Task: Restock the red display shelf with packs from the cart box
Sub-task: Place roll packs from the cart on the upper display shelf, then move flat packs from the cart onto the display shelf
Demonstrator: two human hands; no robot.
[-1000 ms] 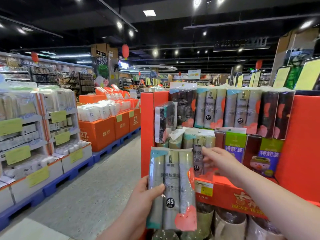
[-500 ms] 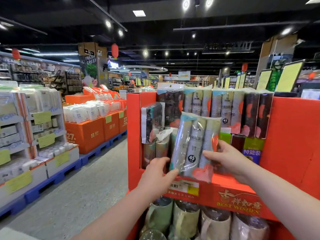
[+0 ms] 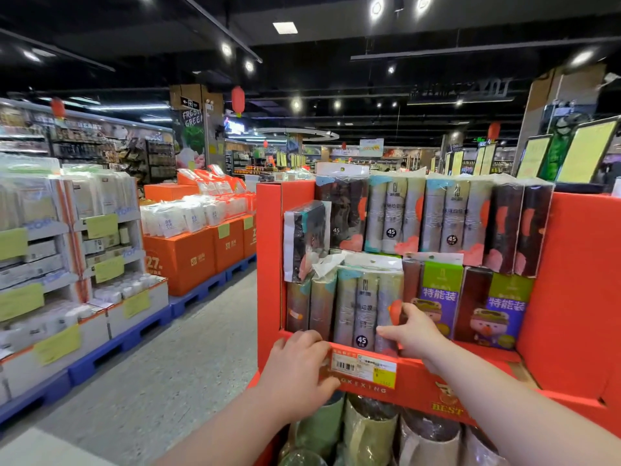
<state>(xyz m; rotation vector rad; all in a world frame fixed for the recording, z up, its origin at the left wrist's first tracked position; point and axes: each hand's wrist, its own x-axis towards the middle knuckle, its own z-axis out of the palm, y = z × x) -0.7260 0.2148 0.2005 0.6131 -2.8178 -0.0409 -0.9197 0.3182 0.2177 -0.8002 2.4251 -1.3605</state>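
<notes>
Head view: the left hand [image 3: 299, 361] lies on the front lip of the red display shelf [image 3: 268, 264], near its left wall. Its back faces the camera and its fingers curl toward the lower left corner of the three-roll pack [image 3: 364, 304]. Whether they pinch that corner or only rest on the lip cannot be told.

The pack stands upright in the lower tier, in front of similar packs, with its bottom edge behind the lip directly above the price label [image 3: 364, 366].

The right hand [image 3: 416, 334] grips the pack's lower right corner, thumb across the front face and fingers round the right edge, just beside the purple-and-green packs [image 3: 438, 294].

Assessment: the placing step is in hand, and this pack appears all but seated. The next move calls for letting go without tipping the pack forward over the lip. A further pack must then come from the cart box, which is not in view.
</notes>
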